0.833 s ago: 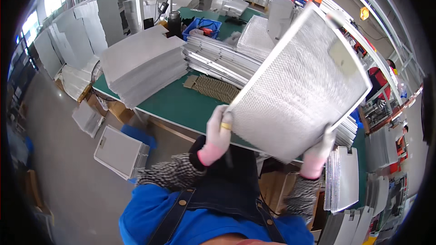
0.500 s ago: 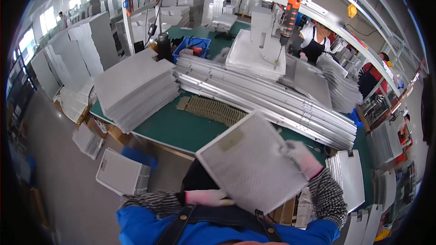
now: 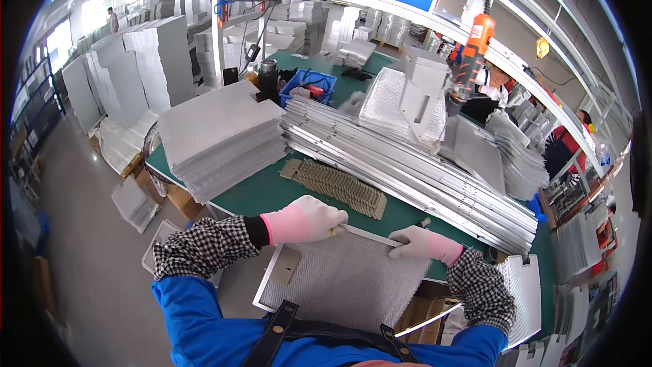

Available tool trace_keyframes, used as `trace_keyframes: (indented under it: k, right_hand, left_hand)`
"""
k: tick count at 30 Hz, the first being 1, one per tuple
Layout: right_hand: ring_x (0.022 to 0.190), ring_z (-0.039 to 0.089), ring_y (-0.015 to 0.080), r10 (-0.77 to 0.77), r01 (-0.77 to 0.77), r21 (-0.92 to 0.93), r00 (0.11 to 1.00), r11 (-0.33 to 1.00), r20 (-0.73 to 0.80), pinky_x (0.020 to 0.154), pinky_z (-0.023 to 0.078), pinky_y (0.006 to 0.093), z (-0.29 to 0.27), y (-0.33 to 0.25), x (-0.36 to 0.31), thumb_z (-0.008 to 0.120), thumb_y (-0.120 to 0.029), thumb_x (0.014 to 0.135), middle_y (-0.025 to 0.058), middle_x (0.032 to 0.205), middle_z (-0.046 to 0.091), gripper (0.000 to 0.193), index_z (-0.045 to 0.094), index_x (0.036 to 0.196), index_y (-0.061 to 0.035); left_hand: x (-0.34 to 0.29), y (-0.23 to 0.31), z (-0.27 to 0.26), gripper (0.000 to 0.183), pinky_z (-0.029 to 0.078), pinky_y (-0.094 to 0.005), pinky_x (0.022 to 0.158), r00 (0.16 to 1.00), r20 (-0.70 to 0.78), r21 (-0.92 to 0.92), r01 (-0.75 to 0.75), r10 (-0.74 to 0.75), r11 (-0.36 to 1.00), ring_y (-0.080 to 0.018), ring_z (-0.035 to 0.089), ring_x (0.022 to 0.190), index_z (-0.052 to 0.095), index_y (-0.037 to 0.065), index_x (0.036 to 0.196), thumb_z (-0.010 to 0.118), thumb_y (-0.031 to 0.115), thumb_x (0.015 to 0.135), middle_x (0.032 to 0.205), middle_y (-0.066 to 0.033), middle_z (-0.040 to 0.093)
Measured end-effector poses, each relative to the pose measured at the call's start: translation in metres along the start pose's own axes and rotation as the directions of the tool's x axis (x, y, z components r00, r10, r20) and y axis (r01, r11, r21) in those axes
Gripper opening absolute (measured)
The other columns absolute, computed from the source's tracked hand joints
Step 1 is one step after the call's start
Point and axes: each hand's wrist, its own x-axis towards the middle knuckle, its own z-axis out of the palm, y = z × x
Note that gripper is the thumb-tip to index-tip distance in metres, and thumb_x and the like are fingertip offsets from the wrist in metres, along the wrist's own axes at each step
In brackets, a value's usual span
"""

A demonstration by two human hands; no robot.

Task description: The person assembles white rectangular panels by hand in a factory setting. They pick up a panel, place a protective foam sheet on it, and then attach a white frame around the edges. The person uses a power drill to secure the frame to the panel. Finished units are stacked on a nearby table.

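A rectangular grey metal mesh filter panel (image 3: pixel 343 278) with a silver frame lies flat at the near edge of the green workbench (image 3: pixel 272 194), partly over my lap. My left hand (image 3: pixel 309 219), in a white and pink glove, grips the panel's far edge near its left corner. My right hand (image 3: pixel 421 243), gloved the same, holds the far edge near the right corner. Just beyond my hands sits a row of small tan ridged pieces (image 3: pixel 336 187).
A tall stack of grey mesh sheets (image 3: pixel 221 136) stands at the left of the bench. Long aluminium frame strips (image 3: pixel 414 173) run across it. An orange power screwdriver (image 3: pixel 470 51) hangs overhead. Finished panels (image 3: pixel 526 295) lean at my right. Two people work beyond the bench.
The panel was held up tilted in front of me; both hands have swung it down, and it now lies flat at the bench's near edge.
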Motion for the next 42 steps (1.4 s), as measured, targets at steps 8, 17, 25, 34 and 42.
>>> trace_keyframes:
  k: [8, 17, 25, 34, 42]
  right_hand:
    - [0.084, 0.066, 0.0273, -0.185, 0.18, -0.066, 0.979, 0.981, -0.089, 0.077, 0.052, 0.0382, 0.023, -0.017, 0.043, 0.068, -0.027, 0.09, 0.0165, 0.094, 0.069, 0.033, 0.066, 0.112, -0.0029]
    - [0.094, 0.066, 0.0374, -0.589, 0.501, -0.452, 0.806, 0.738, -0.067, 0.084, 0.052, 0.045, 0.04, -0.051, 0.063, 0.052, -0.03, 0.101, 0.0197, 0.099, 0.068, 0.031, 0.062, 0.107, -0.0014]
    - [0.097, 0.065, 0.0393, -0.096, 0.116, -0.185, 0.989, 0.976, 0.116, 0.086, 0.051, 0.046, 0.027, -0.024, 0.046, 0.047, -0.036, 0.103, 0.0239, 0.102, 0.067, 0.039, 0.057, 0.118, -0.0011]
    - [0.093, 0.065, 0.0406, -0.049, 0.049, -0.003, 0.988, 0.999, -0.147, 0.081, 0.05, 0.0432, 0.034, 0.074, -0.031, 0.055, -0.031, 0.102, 0.0258, 0.097, 0.066, 0.034, 0.057, 0.114, 0.0004]
    - [0.084, 0.061, 0.0379, 0.074, -0.016, 0.165, 0.932, 0.986, -0.354, 0.079, 0.048, 0.042, 0.065, 0.093, -0.061, 0.047, -0.03, 0.104, 0.0247, 0.089, 0.06, 0.032, 0.053, 0.105, 0.0007]
  left_hand:
    - [0.012, 0.007, 0.035, 0.025, 0.054, -0.0401, 0.08, 0.995, -0.091, -0.164, -0.066, 0.051, 0.984, -0.0293, 0.066, 0.095, 0.063, 0.008, 0.106, 0.071, 0.022, 0.087, 0.098, -0.009, 0.064]
    - [-0.026, -0.013, 0.003, 0.032, 0.05, -0.0317, 0.077, 0.946, 0.295, -0.638, 0.3, -0.135, 0.709, -0.0165, 0.064, 0.082, 0.069, 0.001, 0.111, 0.072, 0.024, 0.089, 0.092, -0.0112, 0.071]
    - [-0.022, -0.003, 0.027, 0.025, 0.054, -0.0408, 0.077, 0.999, 0.028, -0.354, 0.038, -0.029, 0.935, -0.0318, 0.07, 0.086, 0.066, 0.005, 0.112, 0.063, 0.022, 0.094, 0.093, -0.0141, 0.071]
    - [0.034, 0.007, 0.066, 0.023, 0.056, -0.0436, 0.073, 0.99, -0.091, -0.239, -0.122, 0.103, 0.963, -0.0316, 0.07, 0.082, 0.065, 0.01, 0.105, 0.061, 0.03, 0.094, 0.087, -0.0112, 0.07]
    - [0.121, 0.081, 0.116, 0.021, 0.055, -0.0425, 0.074, 0.932, -0.199, -0.305, -0.352, 0.302, 0.885, -0.0296, 0.068, 0.09, 0.064, 0.008, 0.094, 0.069, 0.027, 0.086, 0.089, -0.0089, 0.067]
